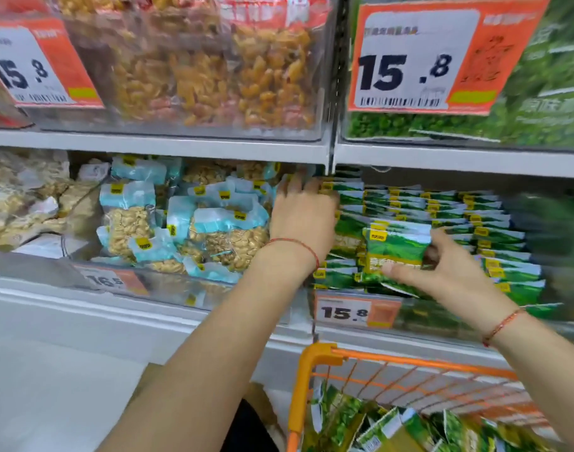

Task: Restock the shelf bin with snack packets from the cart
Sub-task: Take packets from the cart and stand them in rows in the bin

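Observation:
A clear shelf bin (409, 316) on the lower shelf holds rows of green snack packets (468, 220) standing on edge. My right hand (442, 265) pinches one green packet (395, 249) at the front of the bin, thumb under it. At the bin's left end my left hand (303, 213) presses its fingers against the stacked packets. The orange wire cart (315, 363) stands below the shelf with several more green packets (393, 425) lying in it.
Left of the green bin sits a bin of peanut packets with blue labels (188, 223). Above are bins of yellow snacks (214, 70) and green peas, with orange price tags (419, 57) reading 15.8. A white shelf edge (148, 318) runs across the front.

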`<state>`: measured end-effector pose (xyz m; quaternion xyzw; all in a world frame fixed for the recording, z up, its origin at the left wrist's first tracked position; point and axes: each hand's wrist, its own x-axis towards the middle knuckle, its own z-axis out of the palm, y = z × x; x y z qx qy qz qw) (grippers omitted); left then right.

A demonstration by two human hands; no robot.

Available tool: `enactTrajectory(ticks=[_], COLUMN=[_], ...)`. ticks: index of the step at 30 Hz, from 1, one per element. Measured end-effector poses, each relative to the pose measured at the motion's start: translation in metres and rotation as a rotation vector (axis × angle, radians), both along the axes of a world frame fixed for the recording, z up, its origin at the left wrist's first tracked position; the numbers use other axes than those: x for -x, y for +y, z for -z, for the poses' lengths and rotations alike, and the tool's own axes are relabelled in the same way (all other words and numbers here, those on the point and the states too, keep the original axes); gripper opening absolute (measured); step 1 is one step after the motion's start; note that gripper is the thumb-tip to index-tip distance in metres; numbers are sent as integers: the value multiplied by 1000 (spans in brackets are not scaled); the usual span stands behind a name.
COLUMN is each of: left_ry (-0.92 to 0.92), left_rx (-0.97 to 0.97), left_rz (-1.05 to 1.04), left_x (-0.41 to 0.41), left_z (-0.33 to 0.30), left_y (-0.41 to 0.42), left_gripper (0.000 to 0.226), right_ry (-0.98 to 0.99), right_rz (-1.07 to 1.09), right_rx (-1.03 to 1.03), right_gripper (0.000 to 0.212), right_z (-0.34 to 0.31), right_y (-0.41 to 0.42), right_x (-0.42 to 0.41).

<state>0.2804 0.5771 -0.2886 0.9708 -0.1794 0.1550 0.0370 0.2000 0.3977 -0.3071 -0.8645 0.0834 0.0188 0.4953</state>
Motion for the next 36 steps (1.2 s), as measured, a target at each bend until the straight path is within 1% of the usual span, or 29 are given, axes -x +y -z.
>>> enactTrajectory(ticks=[2, 6, 8, 10, 12, 14, 16, 18, 21, 23, 25, 27, 29, 32, 36], left_ry=[-16, 79, 95, 99, 46, -53, -204, -295, -307, -283, -267, -264, -259, -259, -268], left_rx=[55, 38, 34, 68, 199, 433, 637, 776, 905, 925, 914, 925, 967, 1009, 1028], left_rz=[-20, -158, -168, -149, -84, 53, 154, 166, 114, 112, 121, 118, 101, 84, 106], left_x=[-3, -5, -5, -6, -6, -3, 13, 34, 54, 58, 60, 62, 63, 65, 66], left_z=[-1, -7, -2, 1, 3, 6, 10, 16, 27, 31, 31, 29, 26, 23, 24], left_y=[-1, -2, -5, -6, -1, 7, 19, 31, 39, 39, 38, 39, 40, 42, 44], left_gripper=[31, 29, 29, 28, 22, 21, 26, 28, 28, 28, 30, 32, 32, 31, 32], right_ry=[16, 60, 67, 65, 85, 110, 120, 104, 62, -11, -67, -43, 5, -23, 34], right_rz=[-25, -92, -137, -180, -191, -181, -198, -216, -141, -89, -32, -38, -66, -100, -74], right_rx=[33, 43, 61, 72, 64, 29, 0, -14, -49, 46, 170, 237, 256, 305, 263], right_gripper=[98, 100, 101, 95, 86, 90, 97, 100, 88, 86, 93, 97, 98, 94, 90], right_z=[-2, -3, 1, 0, 3, 5, 4, 4, 5, 8, 11, 10, 10, 9, 12], right_y=[3, 11, 15, 20, 21, 22, 27, 30, 38, 44, 46, 48, 49, 51, 50], right_x=[-3, -11, -15, -18, -23, -27, -28, -29, -31, -33, -33, -31, -31, -31, -32])
